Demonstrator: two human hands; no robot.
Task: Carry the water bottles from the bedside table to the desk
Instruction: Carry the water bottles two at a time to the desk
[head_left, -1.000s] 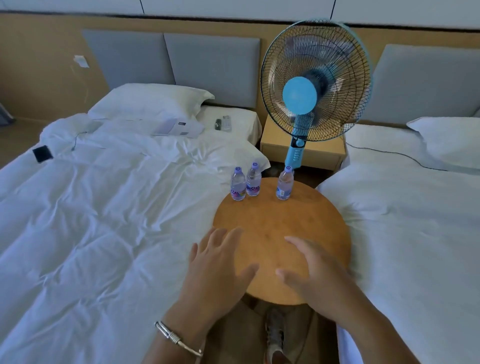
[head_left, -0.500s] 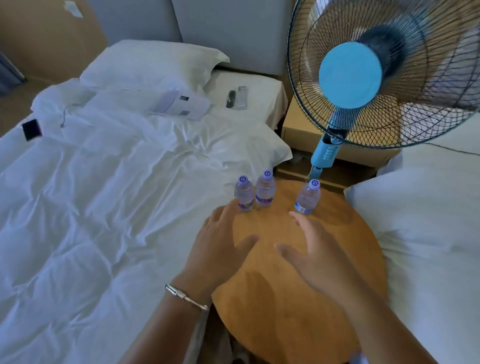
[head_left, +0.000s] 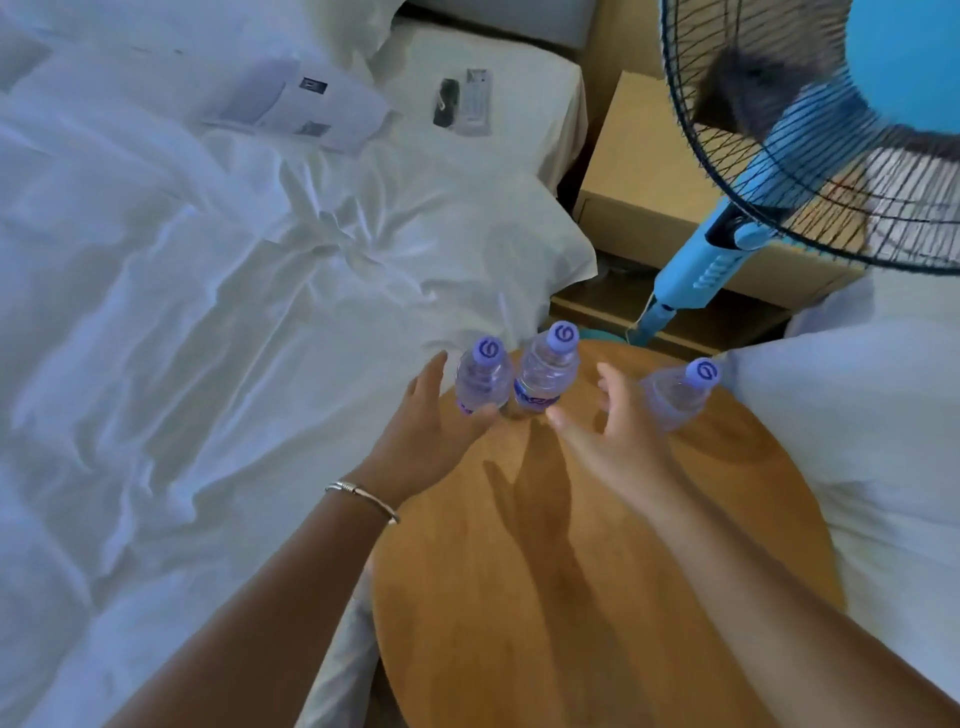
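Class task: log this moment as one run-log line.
phase: reach | left hand: open beside left bottle | right hand: open between middle bottle and right bottle | none lifted

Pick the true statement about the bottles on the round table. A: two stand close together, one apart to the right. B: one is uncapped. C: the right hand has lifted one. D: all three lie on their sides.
A: the left bottle and middle bottle stand side by side, the right bottle stands apart.

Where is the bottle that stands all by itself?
In the head view, the lone bottle stands at the round table's far right edge, just past the right hand, apart from the two bottles on the left.
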